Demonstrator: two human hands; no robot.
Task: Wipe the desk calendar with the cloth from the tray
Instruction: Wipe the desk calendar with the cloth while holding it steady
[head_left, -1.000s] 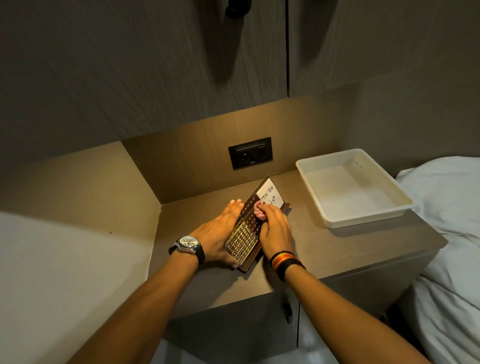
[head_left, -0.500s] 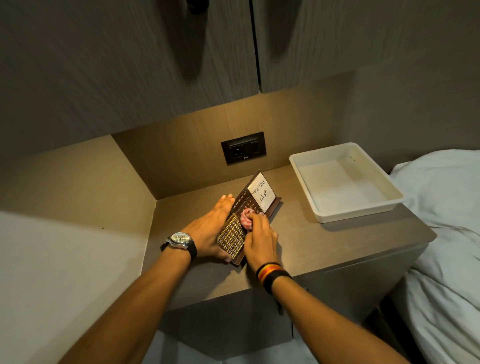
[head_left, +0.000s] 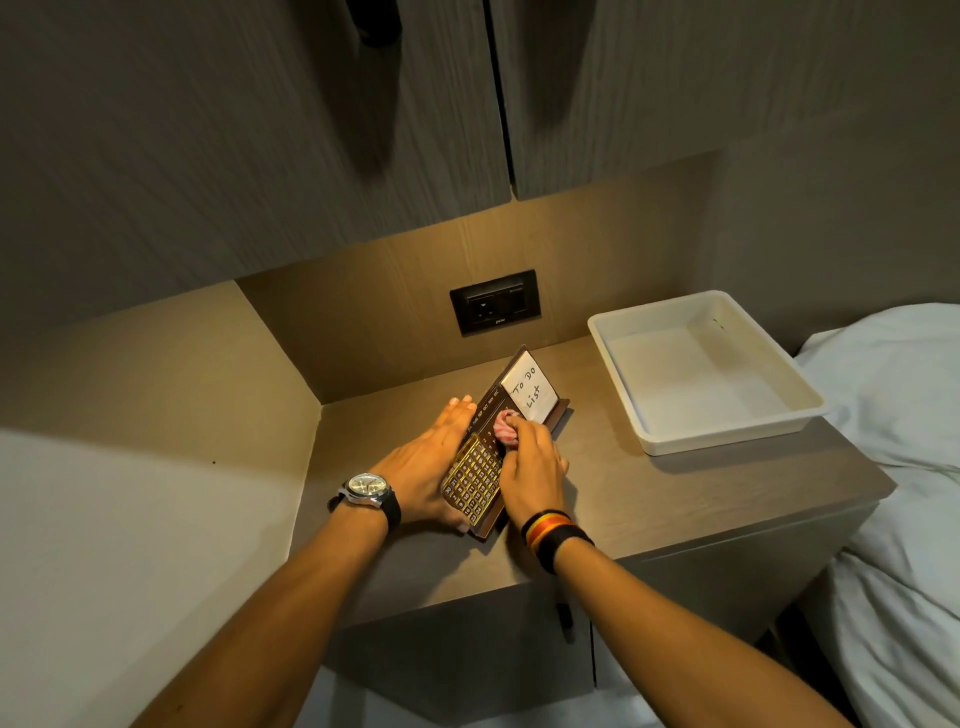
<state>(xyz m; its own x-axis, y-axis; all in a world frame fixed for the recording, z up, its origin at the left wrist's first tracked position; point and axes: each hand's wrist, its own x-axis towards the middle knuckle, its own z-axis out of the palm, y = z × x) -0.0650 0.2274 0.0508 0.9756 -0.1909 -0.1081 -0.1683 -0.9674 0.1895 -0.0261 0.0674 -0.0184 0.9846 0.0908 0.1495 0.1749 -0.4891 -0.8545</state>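
Observation:
The desk calendar (head_left: 475, 478), dark brown with a gold date grid and a white "To Do List" note, stands tilted on the bedside cabinet top. My left hand (head_left: 423, 462), wearing a watch, lies flat against its left back side and steadies it. My right hand (head_left: 535, 467) is closed on a small bunched pink-and-white cloth (head_left: 506, 427) and presses it against the calendar's face, just above the gold grid and below the note. The white tray (head_left: 727, 434) sits to the right with nothing in it.
A black wall socket (head_left: 495, 302) is set in the back panel behind the calendar. Cupboard doors hang overhead. A bed with white sheets (head_left: 898, 467) borders the cabinet on the right; a pale wall panel closes in the left side.
The cloth in my right hand slid down from the note's edge to the middle of the calendar face. My left hand stayed on the calendar. The camera view shifted slightly.

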